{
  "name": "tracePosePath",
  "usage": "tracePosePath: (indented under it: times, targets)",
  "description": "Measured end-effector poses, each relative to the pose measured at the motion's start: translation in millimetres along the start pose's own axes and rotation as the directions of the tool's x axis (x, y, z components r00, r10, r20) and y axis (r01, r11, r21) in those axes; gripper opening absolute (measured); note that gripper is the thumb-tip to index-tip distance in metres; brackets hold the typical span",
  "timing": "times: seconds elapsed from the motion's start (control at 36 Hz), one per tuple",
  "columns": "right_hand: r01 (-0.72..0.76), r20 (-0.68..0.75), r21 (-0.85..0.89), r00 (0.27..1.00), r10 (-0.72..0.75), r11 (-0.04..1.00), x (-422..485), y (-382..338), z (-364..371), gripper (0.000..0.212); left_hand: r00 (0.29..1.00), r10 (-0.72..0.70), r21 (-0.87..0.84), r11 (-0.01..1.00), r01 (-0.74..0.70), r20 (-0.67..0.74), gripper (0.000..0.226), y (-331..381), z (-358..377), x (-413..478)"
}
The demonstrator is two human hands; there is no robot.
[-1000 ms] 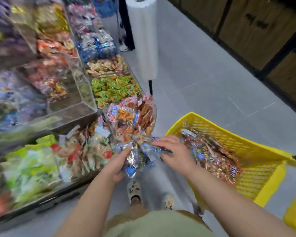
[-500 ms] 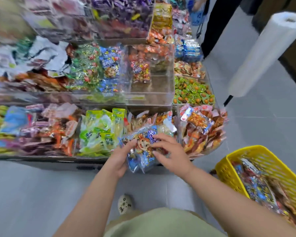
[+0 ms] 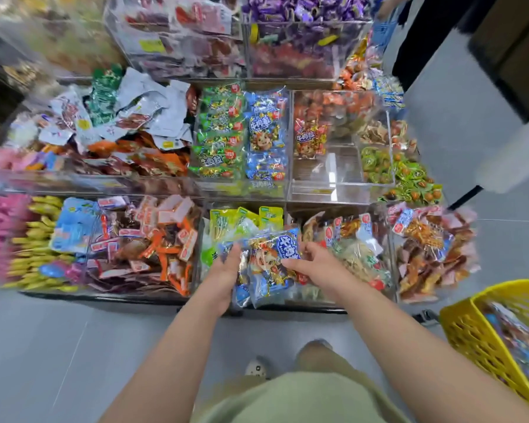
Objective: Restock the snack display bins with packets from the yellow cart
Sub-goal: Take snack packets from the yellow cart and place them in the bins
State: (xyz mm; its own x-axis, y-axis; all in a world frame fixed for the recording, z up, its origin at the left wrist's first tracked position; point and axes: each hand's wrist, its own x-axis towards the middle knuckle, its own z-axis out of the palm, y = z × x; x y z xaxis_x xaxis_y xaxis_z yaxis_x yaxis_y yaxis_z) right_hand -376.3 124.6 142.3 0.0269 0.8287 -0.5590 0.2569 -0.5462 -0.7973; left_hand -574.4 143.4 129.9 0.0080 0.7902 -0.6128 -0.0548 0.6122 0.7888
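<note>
A bunch of blue snack packets is held between my two hands in front of the lower row of clear display bins. My left hand grips the bunch from the left. My right hand grips it from the right, fingers curled over the top packet. A bin in the middle row holds matching blue packets beside green ones. The yellow cart stands at the lower right with more packets inside.
Clear bins full of mixed snacks fill the display in three tiers. A white roll of plastic bags on a black pole stands at the right. Another person in dark clothes stands at the upper right. Grey floor tiles lie below.
My view swung left from the cart toward the display. Both hands carried the blue packets from over the cart to the front of the lower bins.
</note>
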Motion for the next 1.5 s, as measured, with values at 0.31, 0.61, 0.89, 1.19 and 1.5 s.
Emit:
tracePosePath:
  times: [0.31, 0.61, 0.89, 1.19, 1.5]
  targets:
    - [-0.05, 0.011, 0.479, 0.999, 0.051, 0.877, 57.5, -43.4, -26.1, 0.021, 0.997, -0.042, -0.191, 0.981, 0.028, -0.071, 0.093, 40.3, -15.7, 39.1]
    - [0.055, -0.216, 0.333, 0.976, 0.02, 0.941, 133.5, -89.5, -64.4, 0.054, 0.991, 0.043, -0.234, 0.969, -0.072, -0.127, 0.124, 98.2, -36.8, 76.8]
    - [0.194, -0.319, -0.393, 0.888, -0.331, 0.899, 184.0, -180.0, -73.3, 0.051, 0.991, 0.129, -0.148, 0.98, -0.131, -0.021, 0.081, 172.3, -60.1, 121.0]
    - [0.161, 0.11, -0.97, 0.959, -0.26, 0.184, 269.7, -257.4, -43.0, 0.049, 0.959, 0.119, 0.073, 0.987, -0.142, 0.259, 0.119, 223.7, -83.8, 164.4]
    - [0.08, 0.086, -0.996, 0.893, -0.441, -0.033, 284.6, -207.6, -18.0, 0.106, 0.957, 0.149, 0.032, 0.986, -0.162, 0.249, 0.121, 254.3, -74.0, 190.1]
